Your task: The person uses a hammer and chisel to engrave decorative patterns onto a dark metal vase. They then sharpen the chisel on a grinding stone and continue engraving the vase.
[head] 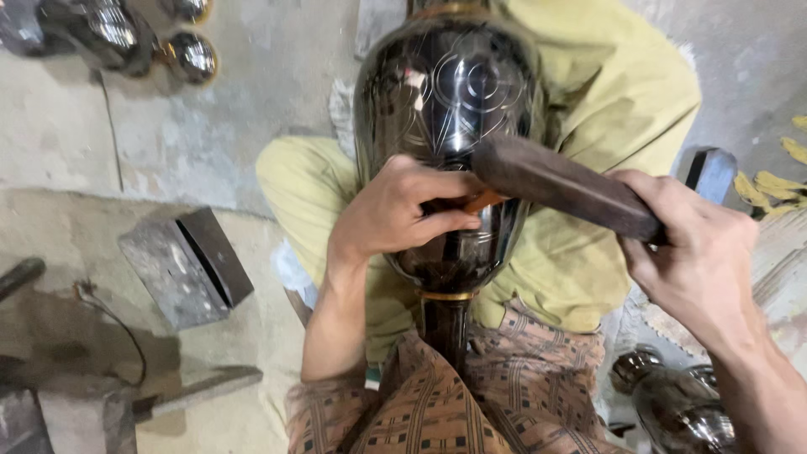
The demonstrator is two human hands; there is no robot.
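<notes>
Our right hand (698, 252) grips a wooden mallet (567, 185); left hand (399, 210) pinches a chisel (483, 202) against the vase (450, 109)—a glancing blow could scar it.

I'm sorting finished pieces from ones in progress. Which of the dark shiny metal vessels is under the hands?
The large engraved vase lying across the lap: the left hand rests on it. The others sit untouched at top left and bottom right.
</notes>
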